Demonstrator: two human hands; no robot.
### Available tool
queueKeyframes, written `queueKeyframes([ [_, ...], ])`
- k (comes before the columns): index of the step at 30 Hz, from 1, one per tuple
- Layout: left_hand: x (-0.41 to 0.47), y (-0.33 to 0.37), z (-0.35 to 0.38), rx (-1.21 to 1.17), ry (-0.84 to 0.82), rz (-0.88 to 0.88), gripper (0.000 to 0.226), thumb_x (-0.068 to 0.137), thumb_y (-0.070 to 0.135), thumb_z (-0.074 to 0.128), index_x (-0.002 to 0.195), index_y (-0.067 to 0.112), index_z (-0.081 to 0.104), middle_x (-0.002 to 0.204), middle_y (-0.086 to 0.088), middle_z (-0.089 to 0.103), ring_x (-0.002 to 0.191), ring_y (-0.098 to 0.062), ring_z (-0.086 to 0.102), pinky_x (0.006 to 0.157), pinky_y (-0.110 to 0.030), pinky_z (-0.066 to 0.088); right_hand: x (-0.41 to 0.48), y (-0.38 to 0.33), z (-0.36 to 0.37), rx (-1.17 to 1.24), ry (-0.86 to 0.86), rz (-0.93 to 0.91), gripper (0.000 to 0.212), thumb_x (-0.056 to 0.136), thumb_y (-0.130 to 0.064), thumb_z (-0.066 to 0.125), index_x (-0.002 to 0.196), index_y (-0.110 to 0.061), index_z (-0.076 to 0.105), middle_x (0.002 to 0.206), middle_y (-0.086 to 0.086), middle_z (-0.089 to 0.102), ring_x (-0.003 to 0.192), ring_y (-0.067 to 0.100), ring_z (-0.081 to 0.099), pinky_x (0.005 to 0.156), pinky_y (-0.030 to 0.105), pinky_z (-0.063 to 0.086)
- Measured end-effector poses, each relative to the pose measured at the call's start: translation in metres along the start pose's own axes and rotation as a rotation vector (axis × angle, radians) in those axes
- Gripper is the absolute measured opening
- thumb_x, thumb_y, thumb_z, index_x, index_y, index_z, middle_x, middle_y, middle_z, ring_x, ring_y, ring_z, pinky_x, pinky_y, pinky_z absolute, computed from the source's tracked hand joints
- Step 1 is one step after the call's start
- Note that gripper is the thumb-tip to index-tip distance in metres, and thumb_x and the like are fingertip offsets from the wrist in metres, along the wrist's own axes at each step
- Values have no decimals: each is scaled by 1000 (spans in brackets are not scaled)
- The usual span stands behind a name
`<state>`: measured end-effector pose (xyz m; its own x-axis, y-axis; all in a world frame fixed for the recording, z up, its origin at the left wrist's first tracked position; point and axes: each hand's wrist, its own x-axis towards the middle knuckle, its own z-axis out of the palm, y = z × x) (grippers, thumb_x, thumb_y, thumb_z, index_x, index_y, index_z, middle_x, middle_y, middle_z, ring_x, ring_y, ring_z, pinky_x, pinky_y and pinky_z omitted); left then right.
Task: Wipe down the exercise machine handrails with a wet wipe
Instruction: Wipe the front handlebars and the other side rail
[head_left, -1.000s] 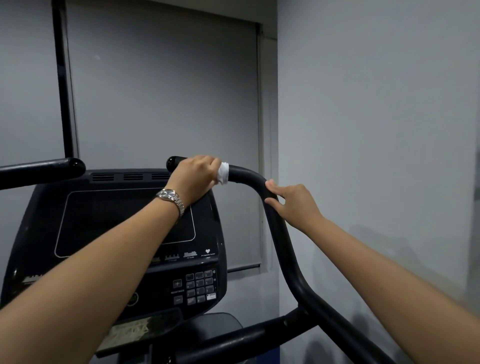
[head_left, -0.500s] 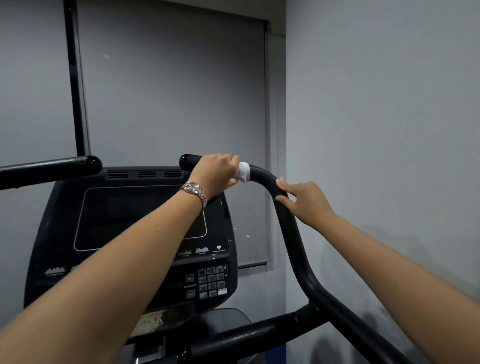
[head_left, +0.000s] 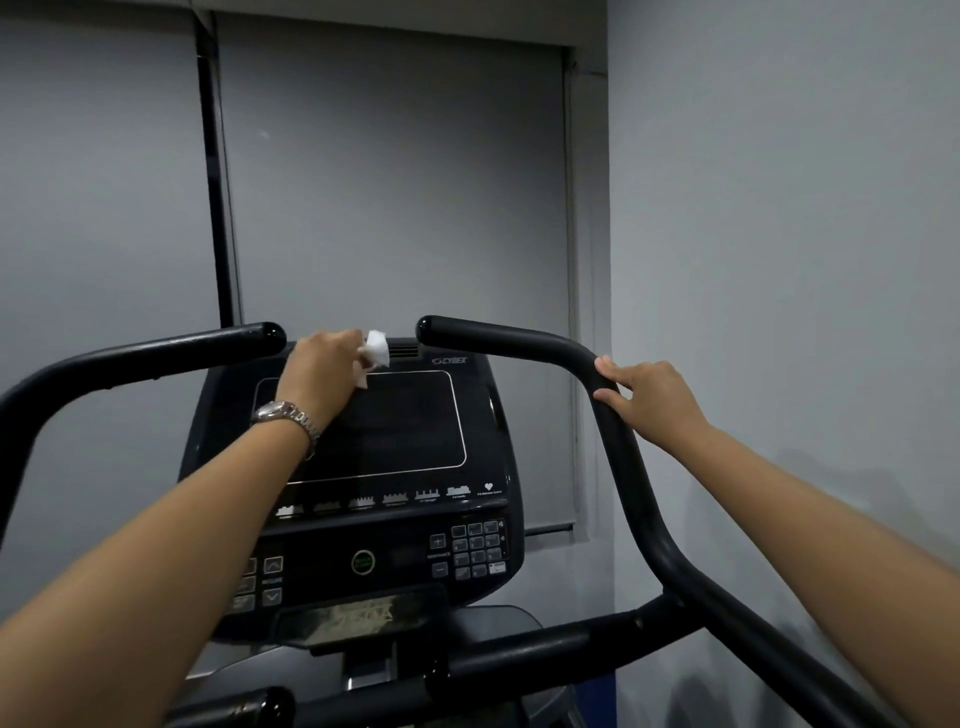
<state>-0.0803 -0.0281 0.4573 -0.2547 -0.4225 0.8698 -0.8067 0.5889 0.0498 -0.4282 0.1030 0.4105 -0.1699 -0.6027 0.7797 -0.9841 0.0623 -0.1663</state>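
Observation:
My left hand (head_left: 324, 371), with a metal watch on the wrist, pinches a crumpled white wet wipe (head_left: 377, 351) in the gap between the two black handrails, in front of the console's top edge. It touches neither rail. The right handrail (head_left: 506, 344) ends just right of the wipe and bends down toward me. My right hand (head_left: 654, 397) grips that rail just below its bend, fingers curled onto the tube. The left handrail (head_left: 156, 351) ends just left of my left hand.
The black console (head_left: 363, 519) with a dark screen and keypads stands between the rails. A grey roller blind (head_left: 389, 182) hangs behind it, and a grey wall (head_left: 779, 260) runs close along the right. A lower black crossbar (head_left: 519, 649) passes under the console.
My left hand has come off the end of the right handrail with the wipe and moved left into the gap. My right hand keeps its hold near the bend. The view has shifted left.

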Motion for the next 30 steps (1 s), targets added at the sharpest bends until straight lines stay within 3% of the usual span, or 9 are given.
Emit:
queueKeyframes([
  [5, -39, 36, -1, -525, -260, -370, 35, 81, 24, 70, 57, 3, 57, 54, -3, 47, 55, -17, 43, 51, -24, 31, -7, -23, -2, 21, -27, 110, 44, 90, -16, 59, 133, -15, 52, 117, 15, 64, 105, 35, 60, 86, 38, 50],
  [9, -77, 61, -6, -899, -494, -569, 36, 87, 30, 66, 81, -5, 67, 74, -10, 63, 65, -18, 58, 63, -28, 49, -35, -68, -1, 231, -12, 222, 47, 89, -15, 58, 135, -12, 52, 134, 7, 55, 114, 28, 56, 95, 34, 44],
  [12, -107, 77, -14, -1135, -608, -715, 32, 91, 29, 60, 90, -3, 65, 89, -15, 69, 77, -22, 66, 78, -35, 56, -67, -106, -10, 620, -100, 352, 34, 86, -30, 65, 113, -10, 69, 109, -1, 69, 98, 13, 63, 85, 25, 47],
  [15, -139, 97, -23, -1298, -618, -845, 27, 93, 25, 57, 95, -1, 66, 93, -12, 70, 78, -19, 68, 71, -29, 58, -102, -135, -24, 944, -404, 492, 33, 78, -39, 74, 90, -8, 71, 82, 6, 75, 79, 20, 70, 74, 34, 54],
  [17, -161, 110, -27, -1398, -567, -921, 30, 93, 21, 57, 106, -5, 63, 104, -16, 68, 84, -20, 66, 72, -28, 58, -124, -140, -32, 985, -569, 494, 35, 73, -36, 80, 90, -6, 72, 83, 10, 75, 78, 22, 69, 78, 39, 54],
  [20, -196, 130, -36, -1454, -505, -1010, 34, 93, 21, 58, 114, -5, 60, 105, -18, 65, 80, -19, 62, 64, -24, 56, -154, -138, -36, 1028, -770, 480, 31, 72, -26, 82, 93, -7, 72, 85, 9, 74, 74, 20, 70, 70, 34, 55],
  [23, -229, 150, -49, -1402, -473, -1135, 26, 94, 34, 54, 95, 9, 61, 85, -6, 62, 68, -12, 55, 55, -20, 50, -178, -138, -35, 1117, -829, 522, 25, 77, -11, 77, 97, 1, 69, 87, 13, 73, 66, 18, 69, 54, 26, 56],
  [28, -271, 148, -52, -1474, -573, -1278, 79, 77, 67, 60, 125, 5, 52, 117, -17, 65, 105, -30, 65, 92, -45, 52, -213, -142, -24, 1029, -837, 568, 31, 74, -1, 78, 96, 15, 63, 84, 19, 68, 71, 24, 67, 55, 28, 57],
  [30, -284, 148, -56, -1426, -530, -1294, 81, 71, 51, 77, 126, -2, 52, 115, -20, 65, 102, -32, 66, 89, -48, 53, -227, -148, -21, 1023, -848, 571, 24, 73, 1, 77, 91, 11, 64, 84, 20, 66, 70, 25, 65, 52, 26, 56],
])
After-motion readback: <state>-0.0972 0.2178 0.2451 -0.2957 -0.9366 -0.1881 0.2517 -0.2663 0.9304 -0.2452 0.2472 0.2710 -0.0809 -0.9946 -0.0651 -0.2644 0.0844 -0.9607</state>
